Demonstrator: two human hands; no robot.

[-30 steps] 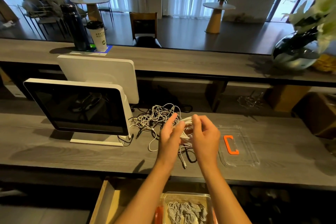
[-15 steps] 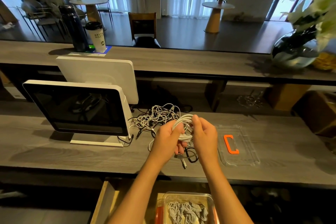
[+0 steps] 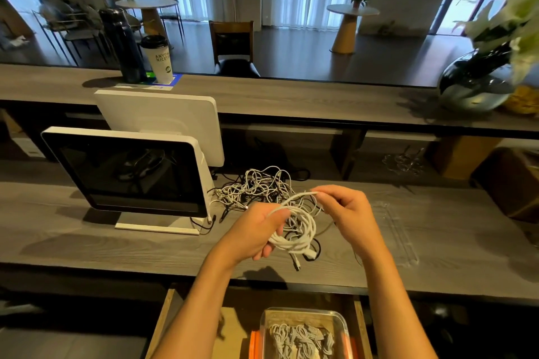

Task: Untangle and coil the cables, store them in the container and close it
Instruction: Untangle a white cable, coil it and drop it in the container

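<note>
Left hand (image 3: pixel 256 230) grips the white cable coil (image 3: pixel 297 230), right-hand fingers (image 3: pixel 326 195) pinch its end; cup (image 3: pixel 159 58) reads "ANYTIME".

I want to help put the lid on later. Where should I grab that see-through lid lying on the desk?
Probably by a long edge. The clear lid lies flat on the desk, to the right of the right hand, so there is little to pinch from above. Come from the front edge nearest you and slide fingertips under the raised rim. Its orange handle is hidden just now.
</note>
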